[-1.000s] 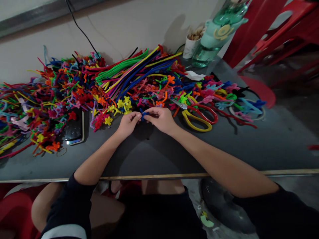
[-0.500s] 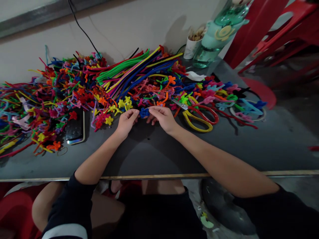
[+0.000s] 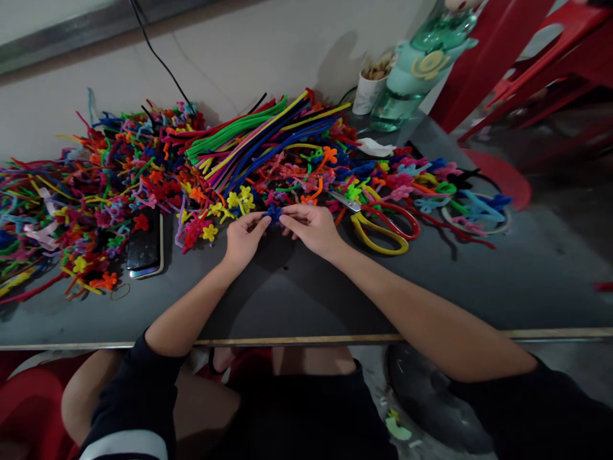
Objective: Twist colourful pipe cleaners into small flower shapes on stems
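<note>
A small blue pipe-cleaner flower (image 3: pixel 274 213) is held above the dark table between my two hands. My left hand (image 3: pixel 245 237) pinches its left side with thumb and forefinger. From the other side my right hand (image 3: pixel 312 229) grips it the same way, its other fingers curled underneath. Several yellow pipe-cleaner flowers (image 3: pixel 242 199) lie just beyond my left hand. To the right of my right hand rest scissors (image 3: pixel 380 225) with one red and one yellow handle.
A heap of pipe-cleaner pieces (image 3: pixel 119 166) spreads along the wall, with a bundle of straight pipe cleaners (image 3: pixel 258 137) on top. A phone (image 3: pixel 145 246) lies left. A paper cup (image 3: pixel 368 91) and a green bottle (image 3: pixel 412 76) stand at the back right. A hairband (image 3: pixel 507 220) lies at right.
The blue flower has turned between my fingers and shifted slightly left. My right fingers have moved left and closer to my left hand.
</note>
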Tool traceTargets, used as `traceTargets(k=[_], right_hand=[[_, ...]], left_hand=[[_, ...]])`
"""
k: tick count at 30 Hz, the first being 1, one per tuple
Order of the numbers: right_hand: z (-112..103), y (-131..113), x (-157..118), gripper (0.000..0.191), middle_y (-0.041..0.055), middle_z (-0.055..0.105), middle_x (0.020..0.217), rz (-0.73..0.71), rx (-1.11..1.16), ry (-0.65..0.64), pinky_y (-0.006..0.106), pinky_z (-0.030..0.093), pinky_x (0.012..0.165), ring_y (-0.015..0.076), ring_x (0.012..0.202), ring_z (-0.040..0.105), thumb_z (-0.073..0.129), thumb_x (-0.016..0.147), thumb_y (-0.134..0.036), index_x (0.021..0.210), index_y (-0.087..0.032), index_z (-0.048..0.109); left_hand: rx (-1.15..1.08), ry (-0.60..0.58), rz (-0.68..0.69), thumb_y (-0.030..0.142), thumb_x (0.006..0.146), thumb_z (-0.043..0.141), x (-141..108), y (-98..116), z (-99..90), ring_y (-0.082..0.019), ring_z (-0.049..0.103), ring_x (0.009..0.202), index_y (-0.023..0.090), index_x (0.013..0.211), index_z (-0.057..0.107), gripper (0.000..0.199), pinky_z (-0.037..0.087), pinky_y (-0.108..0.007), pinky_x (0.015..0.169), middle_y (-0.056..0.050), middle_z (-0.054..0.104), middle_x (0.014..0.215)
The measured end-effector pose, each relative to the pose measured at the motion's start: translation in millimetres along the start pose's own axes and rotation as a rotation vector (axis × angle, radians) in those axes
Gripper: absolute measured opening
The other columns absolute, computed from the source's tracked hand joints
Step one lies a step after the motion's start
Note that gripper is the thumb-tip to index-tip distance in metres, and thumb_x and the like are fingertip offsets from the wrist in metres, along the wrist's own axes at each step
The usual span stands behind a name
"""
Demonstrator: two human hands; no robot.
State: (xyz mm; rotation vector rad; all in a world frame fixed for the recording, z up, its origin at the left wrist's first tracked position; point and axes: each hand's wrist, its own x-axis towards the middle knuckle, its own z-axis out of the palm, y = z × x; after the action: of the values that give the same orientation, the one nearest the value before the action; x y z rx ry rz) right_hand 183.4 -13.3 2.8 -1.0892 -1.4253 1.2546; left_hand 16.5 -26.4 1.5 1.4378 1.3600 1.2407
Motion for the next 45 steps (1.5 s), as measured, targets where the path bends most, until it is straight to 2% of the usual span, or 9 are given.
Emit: traceTargets(k=[4,12,19,27,33,36,41,45], right_hand=[[-0.7,-0.2,1.0,0.029,0.006,0.072,0.075,-0.023,-0.045,-0.022,0.024,0.05,0.049,0.0129,0.057,0.063,0.069,0.074,-0.044,0.084,-0.017,0.071],[4.9,-2.0,0.6,0.038,0.005,0.07,0.071,0.035,0.022,-0.066,0.023,0.048,0.045,0.0119,0.053,0.061,0.071,0.07,-0.053,0.08,-0.017,0.067],[5.9,-6.7,-0.2,0.038,0.0037,0.067,0.067,0.047,0.027,-0.04,0.022,0.046,0.042,0.0115,0.052,0.059,0.077,0.064,-0.049,0.08,-0.016,0.066],[3.2,-1.2,1.1,0.038,0.0029,0.065,0.063,0.047,0.004,-0.083,0.022,0.044,0.043,0.0115,0.051,0.059,0.071,0.07,-0.051,0.082,-0.015,0.065],[3.6,-1.4,0.3,0.038,0.0022,0.064,0.063,0.043,0.023,-0.092,0.022,0.044,0.043,0.0113,0.051,0.059,0.071,0.071,-0.051,0.081,-0.016,0.064],[4.0,-2.9,-0.3,0.039,0.0024,0.064,0.064,0.043,0.007,-0.088,0.022,0.045,0.044,0.0116,0.052,0.059,0.071,0.07,-0.052,0.082,-0.016,0.065],[4.6,-4.2,-0.6,0.037,0.0026,0.065,0.065,-0.004,-0.03,-0.104,0.024,0.047,0.047,0.011,0.052,0.058,0.068,0.072,-0.053,0.08,-0.017,0.065],[3.8,-3.7,-0.4,0.038,0.0033,0.065,0.066,-0.009,-0.05,-0.106,0.025,0.048,0.048,0.0112,0.052,0.058,0.067,0.073,-0.053,0.082,-0.016,0.065]], left_hand=[[-0.034,0.026,-0.033,0.035,0.077,0.067,0.8,0.1,0.0,-0.009,0.057,0.056,0.017,0.087,0.073,0.021,0.05,-0.023,0.056,-0.003,0.071,0.075],[-0.063,0.03,-0.043,0.034,0.076,0.068,-0.7,-0.4,2.3,-0.009,0.058,0.058,0.016,0.085,0.072,0.021,0.051,-0.023,0.057,-0.003,0.072,0.078],[-0.092,0.018,-0.076,0.033,0.079,0.066,-0.1,1.0,2.4,-0.009,0.059,0.06,0.016,0.086,0.069,0.019,0.049,-0.022,0.055,-0.004,0.07,0.078],[0.054,-0.003,0.031,0.034,0.081,0.063,0.5,-2.0,0.8,-0.01,0.057,0.06,0.017,0.086,0.067,0.019,0.048,-0.023,0.06,-0.001,0.066,0.072],[0.094,0.012,0.04,0.032,0.08,0.065,-0.9,1.4,-0.4,-0.01,0.058,0.062,0.017,0.08,0.068,0.016,0.048,-0.024,0.061,-0.001,0.068,0.073],[0.051,-0.001,-0.006,0.032,0.081,0.064,-1.2,1.1,0.5,-0.01,0.059,0.058,0.017,0.082,0.069,0.016,0.049,-0.024,0.058,-0.002,0.068,0.072],[-0.016,-0.022,-0.043,0.028,0.082,0.063,-0.8,-1.3,1.0,-0.011,0.06,0.054,0.017,0.105,0.067,0.026,0.05,-0.024,0.055,-0.001,0.068,0.069],[-0.03,-0.069,0.009,0.026,0.082,0.061,0.7,-3.4,0.8,-0.011,0.062,0.061,0.017,0.099,0.069,0.021,0.053,-0.026,0.06,-0.003,0.071,0.081]])
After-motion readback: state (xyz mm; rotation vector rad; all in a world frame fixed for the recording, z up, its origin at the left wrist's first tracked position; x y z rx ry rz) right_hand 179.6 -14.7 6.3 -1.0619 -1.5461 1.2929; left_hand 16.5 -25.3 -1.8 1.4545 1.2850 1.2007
